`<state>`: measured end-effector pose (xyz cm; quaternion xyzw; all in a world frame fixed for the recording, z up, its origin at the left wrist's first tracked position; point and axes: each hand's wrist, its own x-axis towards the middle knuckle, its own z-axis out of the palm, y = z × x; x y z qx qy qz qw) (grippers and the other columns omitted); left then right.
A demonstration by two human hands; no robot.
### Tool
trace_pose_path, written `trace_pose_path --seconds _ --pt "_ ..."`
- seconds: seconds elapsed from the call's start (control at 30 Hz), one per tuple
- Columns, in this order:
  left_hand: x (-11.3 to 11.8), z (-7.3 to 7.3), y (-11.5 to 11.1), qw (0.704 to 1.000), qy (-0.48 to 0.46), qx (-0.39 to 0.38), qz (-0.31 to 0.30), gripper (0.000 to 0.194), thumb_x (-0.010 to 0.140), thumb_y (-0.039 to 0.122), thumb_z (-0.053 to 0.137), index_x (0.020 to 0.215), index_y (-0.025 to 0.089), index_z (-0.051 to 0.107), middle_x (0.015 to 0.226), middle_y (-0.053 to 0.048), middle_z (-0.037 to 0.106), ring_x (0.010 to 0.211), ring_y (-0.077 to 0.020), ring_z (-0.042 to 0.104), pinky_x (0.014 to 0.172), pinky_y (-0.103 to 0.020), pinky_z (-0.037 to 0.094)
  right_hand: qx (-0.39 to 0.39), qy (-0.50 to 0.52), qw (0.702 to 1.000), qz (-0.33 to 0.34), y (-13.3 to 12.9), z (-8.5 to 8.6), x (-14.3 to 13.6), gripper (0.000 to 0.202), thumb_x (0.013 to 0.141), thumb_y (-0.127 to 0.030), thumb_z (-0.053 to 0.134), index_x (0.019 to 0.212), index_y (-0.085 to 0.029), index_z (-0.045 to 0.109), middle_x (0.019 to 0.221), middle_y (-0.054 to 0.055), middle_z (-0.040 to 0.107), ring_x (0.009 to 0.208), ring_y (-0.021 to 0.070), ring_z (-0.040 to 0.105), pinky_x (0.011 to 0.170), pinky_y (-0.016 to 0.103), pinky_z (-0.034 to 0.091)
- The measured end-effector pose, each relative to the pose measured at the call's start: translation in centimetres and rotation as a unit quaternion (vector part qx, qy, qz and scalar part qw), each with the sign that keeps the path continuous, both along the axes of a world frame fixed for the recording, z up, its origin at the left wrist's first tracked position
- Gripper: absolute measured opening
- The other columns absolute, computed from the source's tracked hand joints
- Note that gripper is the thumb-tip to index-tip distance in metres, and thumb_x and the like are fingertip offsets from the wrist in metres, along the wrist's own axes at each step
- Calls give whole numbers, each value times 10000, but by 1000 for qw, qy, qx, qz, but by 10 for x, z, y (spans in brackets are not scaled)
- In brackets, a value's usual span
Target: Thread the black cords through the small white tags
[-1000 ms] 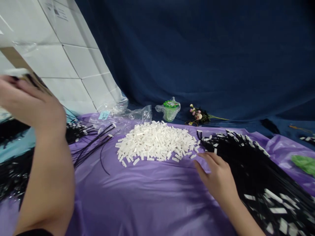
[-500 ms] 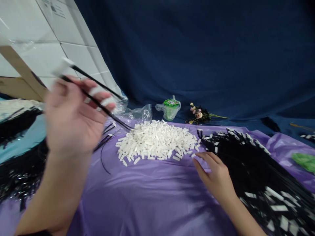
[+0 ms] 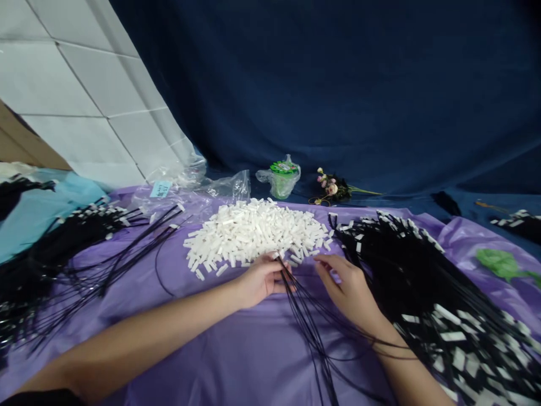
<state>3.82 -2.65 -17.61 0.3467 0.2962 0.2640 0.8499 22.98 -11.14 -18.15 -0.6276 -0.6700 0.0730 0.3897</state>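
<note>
My left hand (image 3: 262,280), palm turned up, pinches a bundle of thin black cords (image 3: 305,321) near a white end piece. The loose cords trail down toward me and across my right forearm. Beyond both hands lies a heap of small white rectangular pieces (image 3: 257,228) on the purple sheet (image 3: 236,349). At the heap's right front edge, my right hand (image 3: 349,287) has thumb and forefinger brought close together beside a few stray pieces. Whatever sits between those fingertips, if anything, is too small to make out.
A thick pile of black cords with white ends (image 3: 393,270) covers the right side; another cord bundle (image 3: 54,254) lies left. Behind the heap are clear plastic bags (image 3: 228,186), a green-lidded cup in plastic (image 3: 284,179) and artificial flowers (image 3: 333,189). A dark blue curtain (image 3: 338,84) hangs behind.
My left hand has come down from the raised upper left to the front of the heap, cords still in it. My right fingertips have drawn together, and the view has shifted slightly.
</note>
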Motion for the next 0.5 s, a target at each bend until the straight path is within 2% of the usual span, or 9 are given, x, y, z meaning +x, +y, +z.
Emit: trace_pose_path --seconds 0.1,0.17,0.3,0.5 --pt "-2 0 5 997 4 61 -38 195 668 100 665 755 154 499 677 23 573 550 -131 619 568 -339 586 -26 -115 992 39 9 -6 -6 251 934 -192 470 1123 -200 636 1016 83 672 939 202 620 823 324 506" --pt "-3 -1 4 993 10 97 -62 252 658 76 650 837 180 505 683 50 560 511 -115 608 542 -326 582 -44 -172 983 57 15 -9 -11 285 926 -161 484 1164 -222 628 1043 72 666 982 210 596 850 335 488" --pt "-4 -1 0 983 54 153 -79 362 652 76 617 967 221 512 727 65 560 452 -104 608 476 -276 560 -61 -193 978 45 21 -12 -17 275 918 -168 502 1144 -235 645 1073 72 649 993 231 568 858 365 470" --pt "0 2 1 967 140 175 -118 218 563 63 554 764 147 574 619 25 602 431 -145 631 388 -186 450 -68 -216 973 49 21 -14 -17 318 944 -214 467 1230 -259 598 1207 69 604 1068 237 533 921 375 437"
